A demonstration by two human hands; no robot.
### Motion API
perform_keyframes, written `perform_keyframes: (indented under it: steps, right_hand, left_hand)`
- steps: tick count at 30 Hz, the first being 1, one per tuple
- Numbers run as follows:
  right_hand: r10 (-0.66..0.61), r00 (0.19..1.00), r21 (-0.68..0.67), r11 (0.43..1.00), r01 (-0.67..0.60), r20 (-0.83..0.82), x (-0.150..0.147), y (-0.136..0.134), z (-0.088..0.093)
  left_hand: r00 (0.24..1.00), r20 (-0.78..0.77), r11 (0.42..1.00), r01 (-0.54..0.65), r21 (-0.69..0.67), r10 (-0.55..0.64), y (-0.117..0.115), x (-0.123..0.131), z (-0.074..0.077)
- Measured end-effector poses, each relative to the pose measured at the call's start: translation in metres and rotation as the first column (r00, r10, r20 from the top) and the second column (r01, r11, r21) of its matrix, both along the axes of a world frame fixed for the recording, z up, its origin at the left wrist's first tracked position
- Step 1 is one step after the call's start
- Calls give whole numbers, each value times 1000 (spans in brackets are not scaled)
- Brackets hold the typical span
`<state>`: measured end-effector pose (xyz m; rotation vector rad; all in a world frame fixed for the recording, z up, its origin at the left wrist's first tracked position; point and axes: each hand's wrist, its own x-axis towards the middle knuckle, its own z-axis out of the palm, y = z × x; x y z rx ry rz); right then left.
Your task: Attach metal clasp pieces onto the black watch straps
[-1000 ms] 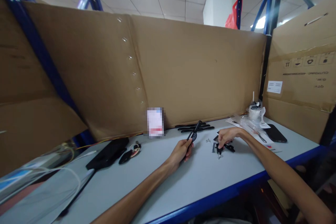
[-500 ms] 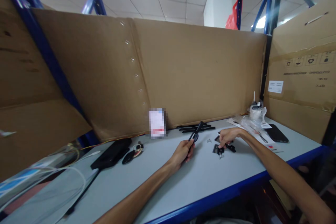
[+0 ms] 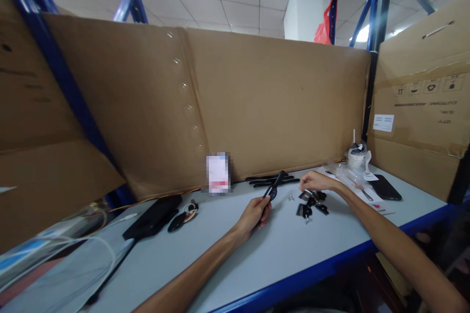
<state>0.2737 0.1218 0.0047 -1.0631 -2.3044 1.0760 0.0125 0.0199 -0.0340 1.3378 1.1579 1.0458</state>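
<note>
My left hand (image 3: 256,213) is closed round the lower end of a slim black bar (image 3: 273,187) that points up and away from me. My right hand (image 3: 313,182) hovers to the right of it with fingers pinched together over a scatter of small black parts (image 3: 311,204) on the grey table (image 3: 227,264). What the pinch holds is too small to make out. A tiny metal screw (image 3: 291,198) lies between the two hands. Several more black bars (image 3: 271,179) lie by the cardboard wall behind.
A tall cardboard wall (image 3: 205,102) closes the back of the table and a cardboard box (image 3: 422,102) stands at the right. A black phone (image 3: 385,188), a plastic bag (image 3: 347,175) and a white roll (image 3: 357,157) lie at the right. A black case (image 3: 152,216) and keys (image 3: 182,215) lie at the left.
My right hand has lifted off the small black parts and moved a little back and left, its fingers pinched. My left hand holds the bar almost still.
</note>
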Motion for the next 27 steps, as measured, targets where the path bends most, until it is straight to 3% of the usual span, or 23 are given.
perform_keyframes:
  steps: [6,10,15,18,22,27]
  right_hand:
    - [-79,994,90,992,86,-76,-3,3,0]
    - [-167,973,245,948,202,-157,-5,1,5]
    - [-213,951,347,894,282,-225,-6,2,3]
    - [-252,943,434,840,325,-218,-6,2,2]
    - [-349,924,595,714,369,-155,-6,-4,5]
    - [-327,942,685,668,291,-81,-21,-24,10]
  left_hand:
    - [998,-54,999,-5,31,7,-2,-1,5]
    - [989,-145,998,27,63,-18,-2,-2,9]
    - [971,-238,990,43,134,-10,5,-7,6]
    - [946,-323,980,45,192,20,11,-12,2]
    - [908,-408,971,0,238,100,18,-20,2]
    - [836,-505,937,-29,348,213,23,-29,8]
